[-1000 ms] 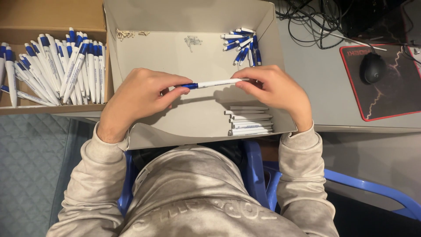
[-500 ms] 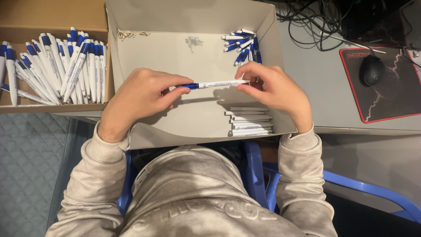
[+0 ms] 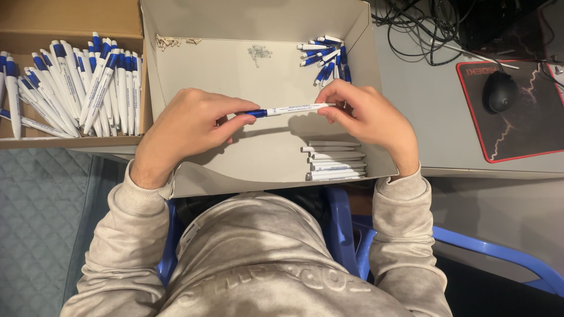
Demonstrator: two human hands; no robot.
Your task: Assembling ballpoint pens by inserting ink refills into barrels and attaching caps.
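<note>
A white pen with a blue end [image 3: 288,110] is held level between both hands over a grey cardboard box [image 3: 247,76]. My left hand [image 3: 188,126] pinches the blue end; my right hand [image 3: 364,114] grips the white end. Under my right hand, a small stack of white pen barrels [image 3: 335,159] lies at the box's front right. Several small blue and white pen parts [image 3: 323,56] lie in the box's back right corner.
A brown box [image 3: 70,17] at the left holds several assembled white and blue pens [image 3: 70,88]. To the right on the desk sit a black mouse [image 3: 499,91] on a red-edged mat [image 3: 529,135] and tangled cables [image 3: 423,29]. A blue chair frame [image 3: 487,252] shows below.
Both hands still hold the same pen level; it has barely shifted.
</note>
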